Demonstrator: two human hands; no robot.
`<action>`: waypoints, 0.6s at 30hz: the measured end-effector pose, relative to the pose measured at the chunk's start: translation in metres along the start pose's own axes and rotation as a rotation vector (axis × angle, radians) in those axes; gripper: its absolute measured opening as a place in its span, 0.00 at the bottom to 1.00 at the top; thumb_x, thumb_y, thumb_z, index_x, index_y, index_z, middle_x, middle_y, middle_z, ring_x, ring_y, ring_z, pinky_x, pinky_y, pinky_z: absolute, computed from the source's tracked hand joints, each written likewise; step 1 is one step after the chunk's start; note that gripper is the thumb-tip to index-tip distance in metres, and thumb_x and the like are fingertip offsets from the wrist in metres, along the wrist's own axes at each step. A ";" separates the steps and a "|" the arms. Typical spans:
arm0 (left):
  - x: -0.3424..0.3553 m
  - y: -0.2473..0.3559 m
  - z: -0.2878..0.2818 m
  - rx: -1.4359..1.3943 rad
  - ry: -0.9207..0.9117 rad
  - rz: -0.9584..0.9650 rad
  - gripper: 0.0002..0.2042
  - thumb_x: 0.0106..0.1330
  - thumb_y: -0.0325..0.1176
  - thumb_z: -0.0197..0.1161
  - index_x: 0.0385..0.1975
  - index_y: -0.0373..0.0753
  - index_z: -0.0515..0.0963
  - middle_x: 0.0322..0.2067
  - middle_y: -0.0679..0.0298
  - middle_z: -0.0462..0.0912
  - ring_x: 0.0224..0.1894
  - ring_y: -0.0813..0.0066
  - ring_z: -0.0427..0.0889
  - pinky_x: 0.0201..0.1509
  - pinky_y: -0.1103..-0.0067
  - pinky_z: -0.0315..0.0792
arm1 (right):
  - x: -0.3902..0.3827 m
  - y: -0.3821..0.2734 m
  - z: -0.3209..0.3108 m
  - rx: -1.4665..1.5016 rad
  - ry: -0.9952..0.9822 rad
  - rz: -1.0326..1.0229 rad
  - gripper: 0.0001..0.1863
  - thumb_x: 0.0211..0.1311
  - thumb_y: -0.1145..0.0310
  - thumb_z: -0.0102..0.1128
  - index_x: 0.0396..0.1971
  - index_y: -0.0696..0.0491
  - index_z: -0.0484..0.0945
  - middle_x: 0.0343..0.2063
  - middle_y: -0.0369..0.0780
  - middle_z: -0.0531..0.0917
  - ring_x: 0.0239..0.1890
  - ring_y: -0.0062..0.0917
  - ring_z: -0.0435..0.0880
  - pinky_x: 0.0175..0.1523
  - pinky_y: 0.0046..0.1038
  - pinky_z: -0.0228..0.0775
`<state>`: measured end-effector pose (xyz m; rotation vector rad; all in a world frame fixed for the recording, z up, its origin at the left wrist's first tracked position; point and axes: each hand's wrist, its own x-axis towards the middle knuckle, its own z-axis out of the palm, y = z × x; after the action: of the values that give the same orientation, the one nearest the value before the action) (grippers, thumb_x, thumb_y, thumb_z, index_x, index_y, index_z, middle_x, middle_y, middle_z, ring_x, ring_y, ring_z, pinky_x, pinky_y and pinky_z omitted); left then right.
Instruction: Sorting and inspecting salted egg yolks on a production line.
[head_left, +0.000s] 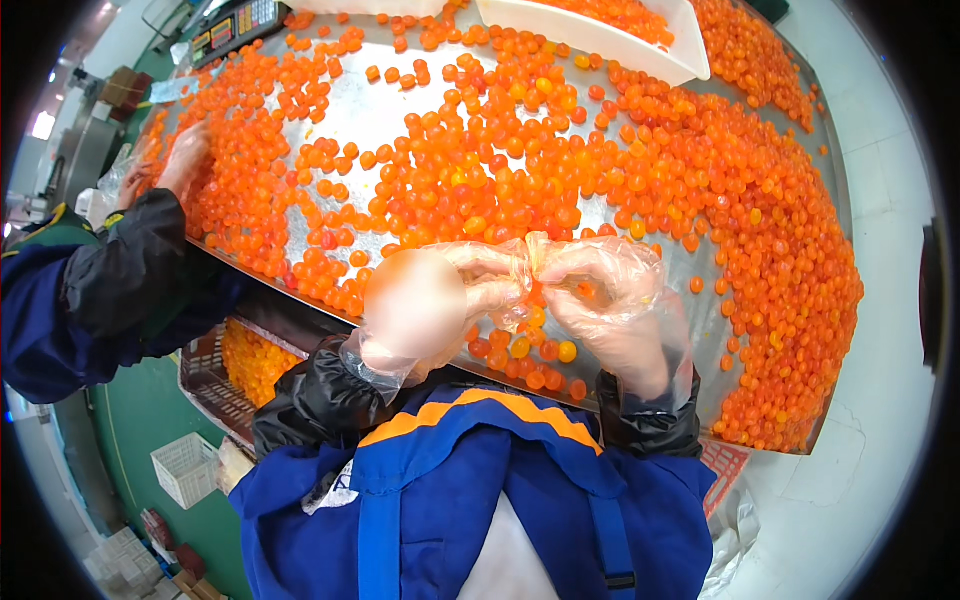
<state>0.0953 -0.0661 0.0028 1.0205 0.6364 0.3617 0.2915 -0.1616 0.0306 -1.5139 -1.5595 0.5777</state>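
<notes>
Orange balls [480, 150] cover much of our metal table [345, 110]; above its near edge, our gloved left hand [415, 305] and right hand [620, 290] meet, fingertips pinched narrow, on something we cannot identify.

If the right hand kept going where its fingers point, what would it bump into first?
The right hand would probably meet the left hand first, near its fingertips; depth is unclear.

The left hand [425, 305] and right hand [618, 300] stood close together, thumbs [495, 295] and fingers [485, 258] pinching, forearms [312, 402] angled inward.
</notes>
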 end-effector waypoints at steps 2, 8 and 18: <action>-0.002 0.005 0.003 -0.035 0.026 -0.062 0.15 0.70 0.33 0.66 0.52 0.33 0.80 0.40 0.62 0.85 0.41 0.77 0.83 0.41 0.80 0.75 | -0.001 0.001 0.003 0.007 0.008 0.012 0.08 0.56 0.73 0.68 0.37 0.53 0.84 0.37 0.42 0.88 0.42 0.36 0.86 0.49 0.34 0.77; -0.005 0.001 0.004 0.082 0.077 0.065 0.17 0.70 0.34 0.65 0.55 0.34 0.79 0.44 0.61 0.86 0.41 0.74 0.84 0.44 0.78 0.76 | -0.002 -0.011 0.003 -0.068 0.094 0.052 0.09 0.56 0.75 0.67 0.38 0.53 0.84 0.39 0.42 0.87 0.43 0.36 0.86 0.50 0.34 0.77; -0.018 0.019 -0.002 1.081 0.025 0.760 0.23 0.58 0.32 0.75 0.53 0.36 0.79 0.47 0.49 0.85 0.39 0.52 0.86 0.42 0.68 0.79 | -0.006 -0.026 0.000 -0.034 0.061 -0.044 0.09 0.56 0.76 0.68 0.37 0.53 0.83 0.39 0.42 0.86 0.43 0.37 0.86 0.49 0.35 0.79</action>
<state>0.0801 -0.0653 0.0245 2.3108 0.4194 0.7179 0.2762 -0.1717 0.0497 -1.5053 -1.5594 0.4779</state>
